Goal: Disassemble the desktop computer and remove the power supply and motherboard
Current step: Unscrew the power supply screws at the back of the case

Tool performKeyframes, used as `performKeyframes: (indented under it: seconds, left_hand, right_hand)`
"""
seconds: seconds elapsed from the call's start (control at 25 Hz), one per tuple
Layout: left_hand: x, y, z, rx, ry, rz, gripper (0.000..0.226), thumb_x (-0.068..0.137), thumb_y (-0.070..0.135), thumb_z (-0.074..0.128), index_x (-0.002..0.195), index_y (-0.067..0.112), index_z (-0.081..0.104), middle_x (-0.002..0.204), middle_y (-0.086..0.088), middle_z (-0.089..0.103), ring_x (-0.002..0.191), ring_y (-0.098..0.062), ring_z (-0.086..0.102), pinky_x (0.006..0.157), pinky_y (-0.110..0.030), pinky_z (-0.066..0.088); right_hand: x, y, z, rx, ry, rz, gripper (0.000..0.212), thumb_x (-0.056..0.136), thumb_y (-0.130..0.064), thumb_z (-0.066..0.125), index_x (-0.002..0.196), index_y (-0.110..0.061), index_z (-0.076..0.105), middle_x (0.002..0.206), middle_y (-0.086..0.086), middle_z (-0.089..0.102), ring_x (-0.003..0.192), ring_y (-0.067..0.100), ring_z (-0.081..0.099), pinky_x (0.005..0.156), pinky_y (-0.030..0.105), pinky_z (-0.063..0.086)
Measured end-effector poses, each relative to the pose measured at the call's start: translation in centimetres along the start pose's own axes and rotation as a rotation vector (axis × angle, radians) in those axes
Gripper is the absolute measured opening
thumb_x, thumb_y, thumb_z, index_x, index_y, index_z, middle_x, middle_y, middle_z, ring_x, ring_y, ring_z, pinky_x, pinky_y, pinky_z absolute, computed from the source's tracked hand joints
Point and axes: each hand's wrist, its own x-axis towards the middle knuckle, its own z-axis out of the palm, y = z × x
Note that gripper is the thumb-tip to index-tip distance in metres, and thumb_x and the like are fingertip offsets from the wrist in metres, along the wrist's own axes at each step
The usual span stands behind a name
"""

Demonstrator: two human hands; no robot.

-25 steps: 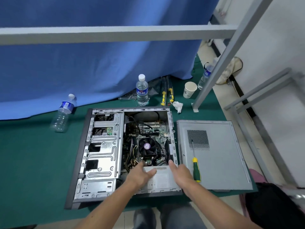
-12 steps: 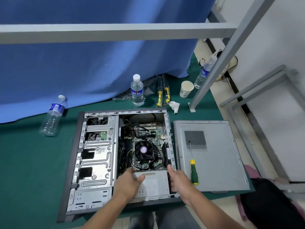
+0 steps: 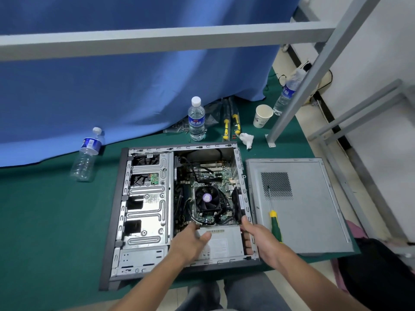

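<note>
A green cloth covers the table [image 3: 45, 221], with a blue curtain [image 3: 134, 97] hanging behind it. On the cloth lies the opened computer case [image 3: 116, 221], and in its near right corner sits the power supply [image 3: 224, 242], a grey box just below the motherboard [image 3: 208, 176] and its cooler fan [image 3: 207, 198]. The left hand [image 3: 188, 243] grips the supply's left end, fingers curled over its far edge and thumb on top; the right hand [image 3: 260, 239] holds the right end between box and case wall. The step looks like freeing the supply; next it needs lifting clear with its cables unplugged. Right of the case, a screwdriver [image 3: 274, 221] rests on the removed side panel [image 3: 314, 209].
</note>
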Motion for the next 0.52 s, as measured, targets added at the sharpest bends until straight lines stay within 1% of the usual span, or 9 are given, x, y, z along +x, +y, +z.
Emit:
performKeyframes:
  seconds: [0.08,0.12,0.2,0.24,0.32,0.36,0.4,0.44,0.52]
  left_hand:
    - [-0.1,-0.2,-0.1,-0.023,0.019,0.004,0.060,0.098,0.051,0.049,0.144,0.014,0.037,0.094,0.013,0.056,0.085,-0.006,0.056,0.081,-0.027,0.043]
    - [-0.1,-0.5,-0.3,-0.043,0.020,-0.007,0.059,0.098,0.050,0.049,0.144,0.014,0.036,0.099,0.010,0.058,0.089,-0.008,0.058,0.082,-0.028,0.044]
    - [-0.1,-0.8,-0.7,-0.067,0.008,-0.017,0.059,0.099,0.048,0.049,0.145,0.014,0.034,0.109,0.004,0.059,0.097,-0.014,0.060,0.086,-0.029,0.046]
    - [-0.2,-0.9,-0.8,-0.063,0.001,-0.009,0.059,0.099,0.048,0.048,0.145,0.013,0.033,0.106,0.005,0.059,0.094,-0.013,0.060,0.082,-0.028,0.045]
    - [-0.3,-0.8,-0.7,-0.028,-0.004,0.004,0.058,0.101,0.047,0.044,0.144,0.011,0.030,0.090,0.009,0.057,0.084,-0.010,0.058,0.075,-0.025,0.041]
    - [-0.3,-0.7,-0.6,-0.014,-0.005,0.005,0.059,0.101,0.047,0.043,0.145,0.011,0.028,0.085,0.010,0.056,0.080,-0.009,0.057,0.073,-0.025,0.040]
    - [-0.4,-0.6,-0.5,-0.010,-0.007,0.004,0.061,0.101,0.048,0.043,0.147,0.011,0.025,0.082,0.010,0.056,0.075,-0.006,0.056,0.069,-0.024,0.040]
    - [-0.3,-0.7,-0.4,-0.014,-0.007,0.005,0.063,0.101,0.049,0.043,0.148,0.012,0.023,0.079,0.009,0.056,0.071,-0.004,0.055,0.065,-0.023,0.039]
    - [-0.2,-0.9,-0.4,-0.035,-0.006,0.003,0.068,0.098,0.051,0.046,0.150,0.015,0.020,0.076,0.007,0.058,0.067,-0.001,0.054,0.061,-0.022,0.038]
  right_hand:
    - [0.1,0.1,-0.2,0.071,-0.014,0.019,0.065,0.089,-0.061,0.053,0.132,-0.011,0.056,0.123,0.011,0.066,0.112,0.029,0.063,0.099,0.045,0.049]
    - [0.1,0.0,-0.2,0.108,-0.026,0.013,0.063,0.089,-0.058,0.054,0.127,-0.008,0.058,0.107,0.010,0.072,0.095,0.024,0.068,0.083,0.039,0.055]
    - [-0.4,-0.2,0.2,0.093,-0.015,0.014,0.064,0.090,-0.057,0.052,0.126,-0.003,0.057,0.083,0.004,0.072,0.072,0.017,0.067,0.063,0.029,0.053]
    - [-0.8,-0.4,0.7,0.012,0.026,0.000,0.067,0.092,-0.057,0.050,0.131,-0.003,0.054,0.088,0.003,0.069,0.077,0.017,0.066,0.066,0.029,0.053]
    - [-1.7,-0.7,1.8,-0.355,0.258,-0.125,0.063,0.097,-0.052,0.047,0.140,-0.005,0.043,0.119,0.008,0.059,0.107,0.023,0.058,0.090,0.035,0.050]
    - [-2.4,-0.9,2.1,-0.560,0.448,-0.276,0.054,0.098,-0.045,0.050,0.138,-0.009,0.042,0.127,0.007,0.052,0.115,0.022,0.053,0.097,0.036,0.046]
    - [-3.4,-1.4,2.6,-0.692,0.568,-0.456,0.046,0.098,-0.038,0.053,0.135,-0.013,0.043,0.125,0.004,0.051,0.112,0.018,0.053,0.096,0.035,0.046]
    - [-4.3,-2.1,3.0,-0.760,0.564,-0.582,0.038,0.098,-0.034,0.053,0.131,-0.018,0.044,0.118,0.000,0.053,0.103,0.014,0.055,0.091,0.033,0.049]
    - [-5.5,-3.0,4.3,-0.909,0.376,-0.577,0.032,0.100,-0.038,0.046,0.127,-0.021,0.044,0.104,-0.003,0.058,0.087,0.012,0.060,0.082,0.034,0.053]
